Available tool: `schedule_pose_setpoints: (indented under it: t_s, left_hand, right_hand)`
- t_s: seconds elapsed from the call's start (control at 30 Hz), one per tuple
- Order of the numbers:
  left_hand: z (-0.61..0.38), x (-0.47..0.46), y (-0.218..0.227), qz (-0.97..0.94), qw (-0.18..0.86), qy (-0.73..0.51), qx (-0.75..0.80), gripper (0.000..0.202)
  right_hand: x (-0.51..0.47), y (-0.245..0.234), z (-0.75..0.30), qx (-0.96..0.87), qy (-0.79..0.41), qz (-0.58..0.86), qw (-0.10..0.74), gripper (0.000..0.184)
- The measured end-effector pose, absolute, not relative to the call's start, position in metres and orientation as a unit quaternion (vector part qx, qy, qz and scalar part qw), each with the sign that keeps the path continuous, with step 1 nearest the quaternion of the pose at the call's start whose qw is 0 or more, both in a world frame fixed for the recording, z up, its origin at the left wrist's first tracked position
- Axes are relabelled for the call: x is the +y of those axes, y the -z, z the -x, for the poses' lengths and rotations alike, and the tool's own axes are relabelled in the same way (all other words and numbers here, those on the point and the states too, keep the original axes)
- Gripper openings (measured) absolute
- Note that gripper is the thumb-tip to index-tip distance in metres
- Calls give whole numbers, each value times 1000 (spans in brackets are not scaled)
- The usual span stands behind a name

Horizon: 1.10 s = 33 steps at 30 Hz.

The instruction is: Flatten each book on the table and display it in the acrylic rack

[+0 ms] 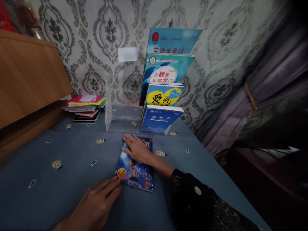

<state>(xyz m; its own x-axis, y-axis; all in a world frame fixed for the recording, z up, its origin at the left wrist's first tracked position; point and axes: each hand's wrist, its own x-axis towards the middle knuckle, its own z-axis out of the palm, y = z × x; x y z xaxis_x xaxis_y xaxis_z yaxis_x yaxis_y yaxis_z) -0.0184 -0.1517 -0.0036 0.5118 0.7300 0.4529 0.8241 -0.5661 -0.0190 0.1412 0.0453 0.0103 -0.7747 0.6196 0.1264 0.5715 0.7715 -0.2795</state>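
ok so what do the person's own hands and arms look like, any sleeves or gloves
The right hand is ungloved; its arm wears a black sleeve with a pale round spot and light, curling lines. The left hand is ungloved too, with no sleeve in view.

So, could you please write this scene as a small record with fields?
Right hand: flat on a glossy dark-blue paperback book
Left hand: fingertips at the book's near left corner
Rack: clear plastic, upright blue-covered books at its right
Left pile: thin colourful books
Surface: blue pineapple-print cloth
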Motion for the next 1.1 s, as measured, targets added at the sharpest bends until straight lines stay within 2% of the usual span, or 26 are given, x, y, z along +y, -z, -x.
schedule_pose_setpoints:
  t_s: [0.17, 0.3, 0.43, 0.53, 0.63, 0.77, 0.9, 1.0, 1.1]
  left_hand:
    - [15, -137, -26, 873, 45, 181, -450, 44]
    - [14, -120, -33, 863, 3, 217, -456, 41]
    - [20, -90, -16, 848, 3, 225, -479, 31]
    - [23, -59, 5, 841, 30, 231, -488, 38]
    - [17, -27, 17, 842, 6, 220, -493, 43]
    - [2, 2, 14, 818, -60, 232, -524, 45]
    - [-8, 15, -1, 766, -198, 330, -516, 44]
    - [-14, 15, -14, 627, -410, 398, -531, 46]
    - [-23, 7, -20, 446, -600, 402, -528, 41]
  right_hand:
    - [36, -8, -151, -900, -93, 407, 129, 56]
    - [26, -12, -169, -868, -87, 468, 142, 57]
    - [10, -12, -194, -845, -85, 507, 148, 57]
    - [-6, -4, -210, -828, -91, 526, 172, 57]
    - [-23, 3, -221, -818, -101, 530, 200, 57]
    - [-49, 5, -230, -816, -139, 527, 193, 59]
    - [-69, 13, -238, -833, -174, 483, 207, 65]
    - [-75, 24, -244, -835, -177, 461, 243, 69]
    - [-76, 32, -247, -825, -194, 456, 272, 74]
